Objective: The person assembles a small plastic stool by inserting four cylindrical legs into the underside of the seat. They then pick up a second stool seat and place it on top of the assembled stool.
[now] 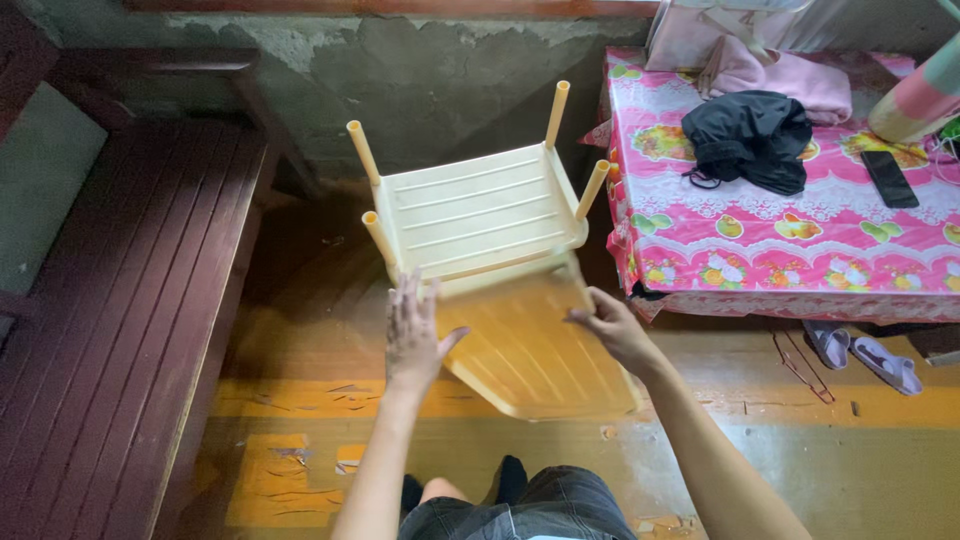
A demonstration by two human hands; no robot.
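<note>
Both arms reach forward, left hand (414, 335) open-fingered, right hand (612, 325) curled in a grip.

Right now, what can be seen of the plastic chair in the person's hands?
The chair looks like pale cream-yellow moulded plastic, turned over so its four round legs point up and away toward the wall. The underside of the seat shows raised ribs; the slatted backrest slants down toward the person. It is held off the floor, tilted. The left hand lies flat against the backrest's left edge and the right hand grips its right edge.
</note>
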